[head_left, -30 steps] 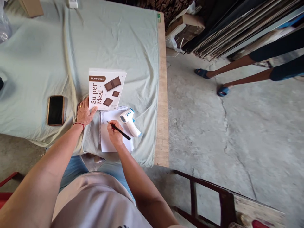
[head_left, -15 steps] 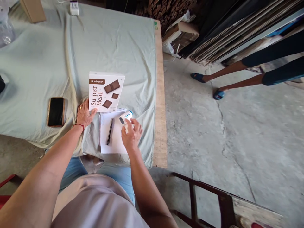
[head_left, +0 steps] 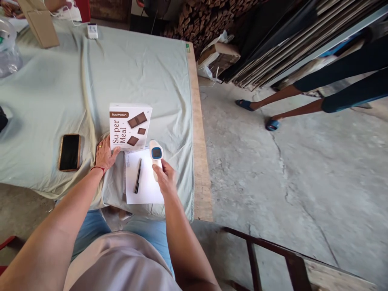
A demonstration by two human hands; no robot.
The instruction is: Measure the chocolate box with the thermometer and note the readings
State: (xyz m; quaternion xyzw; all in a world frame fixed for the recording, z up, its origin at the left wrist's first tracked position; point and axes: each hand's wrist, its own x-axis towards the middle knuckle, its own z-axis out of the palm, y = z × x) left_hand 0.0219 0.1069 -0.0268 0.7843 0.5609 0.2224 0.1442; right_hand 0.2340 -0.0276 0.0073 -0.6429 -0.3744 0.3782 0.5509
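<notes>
My right hand (head_left: 165, 174) is wrapped round the handle of a white infrared thermometer (head_left: 156, 152), whose blue-framed screen faces me. Beneath it lies an open notebook (head_left: 148, 190) with a black pen (head_left: 138, 176) across the blank page. A white "Su-per Meal" box (head_left: 131, 127) with chocolate pieces printed on it stands upright just beyond the notebook. At its lower left corner is my left hand (head_left: 105, 154), thumb at the front and the other fingers along the side, partly hidden by the box.
A phone (head_left: 69, 152) lies face up on the cloth-covered table (head_left: 136, 72). Farther back are a small white device (head_left: 92, 31), a cardboard piece (head_left: 42, 28) and a clear plastic container (head_left: 8, 52). Another person's legs (head_left: 306, 107) show at the right, and a wooden rack (head_left: 273, 248) stands low right.
My right hand has closed on the thermometer's handle and turned it, so its screen now faces me. My left hand stays at the box. The camera view has shifted slightly.
</notes>
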